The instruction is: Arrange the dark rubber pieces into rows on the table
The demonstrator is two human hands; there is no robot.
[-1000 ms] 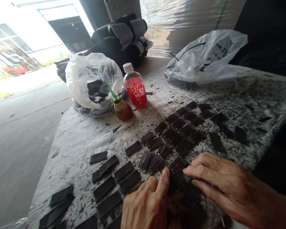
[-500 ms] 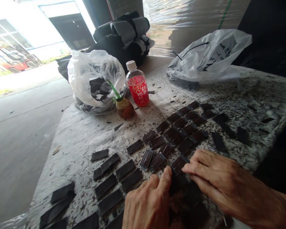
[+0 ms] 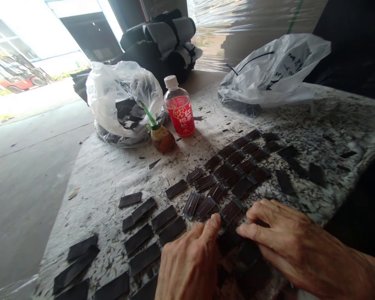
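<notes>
Low in the picture, my left hand (image 3: 190,258) is closed, its fingers curled under and its thumb tip at the near corner of a dark rectangular piece with clear edges (image 3: 233,210). My right hand (image 3: 287,241) is closed too, thumb and fingers drawn together just right of that piece. What either hand grips is hidden by the fingers and shadow. Beyond them lie several similar dark pieces with clear edges (image 3: 223,171) in slanting rows. Plain black rectangles (image 3: 144,260) are spread out left of my left hand.
A speckled white covering (image 3: 90,175) lies over the table, littered with dark scraps. Farther back stand an open plastic bag of black pieces (image 3: 95,98), a small brown squeeze bottle with a green spout (image 3: 163,141), a red-labelled drink bottle (image 3: 180,114) and another plastic bag (image 3: 284,75).
My right hand's index finger has lifted back a little from the dark piece, while its thumb stays low. My left hand has shifted slightly left. The view has tilted slightly.
</notes>
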